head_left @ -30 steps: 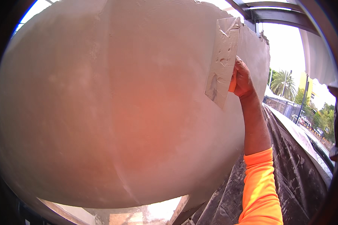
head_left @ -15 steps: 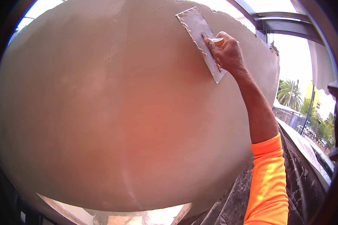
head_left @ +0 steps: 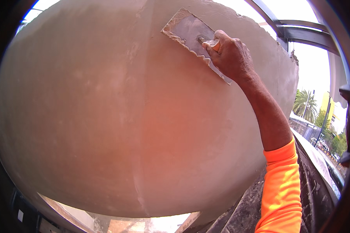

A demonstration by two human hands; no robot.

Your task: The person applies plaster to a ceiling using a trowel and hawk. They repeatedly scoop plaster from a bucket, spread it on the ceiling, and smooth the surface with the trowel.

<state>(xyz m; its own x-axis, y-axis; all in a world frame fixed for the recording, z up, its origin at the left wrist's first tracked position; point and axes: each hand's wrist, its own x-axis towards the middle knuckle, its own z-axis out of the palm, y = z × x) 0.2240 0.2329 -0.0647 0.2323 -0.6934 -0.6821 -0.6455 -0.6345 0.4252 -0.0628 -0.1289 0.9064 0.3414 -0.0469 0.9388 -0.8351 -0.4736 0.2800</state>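
Observation:
My right hand (head_left: pixel 233 56) is closed round the handle of a flat rectangular plastering trowel (head_left: pixel 190 29). The metal blade lies against the upper part of a large grey-brown plastered wall (head_left: pixel 105 108), tilted with its upper end to the left. A ridge of wet plaster clings along the blade's left and lower edge. A faint vertical seam runs down the plaster left of the trowel. My right forearm, in an orange sleeve (head_left: pixel 282 186), reaches up from the lower right. My left hand is out of the picture.
Dark metal beams (head_left: pixel 303 33) cross at the upper right, beyond the wall's rough edge. Black sheeting (head_left: pixel 241 211) hangs at the lower right. Outside stand a palm tree (head_left: pixel 305 105) and parked vehicles. A pale floor (head_left: pixel 128 225) shows below the wall.
The trowel has slid left across the plaster and turned, its upper end leaning further left. My right hand moved with it, still gripping the handle. The view has shifted slightly.

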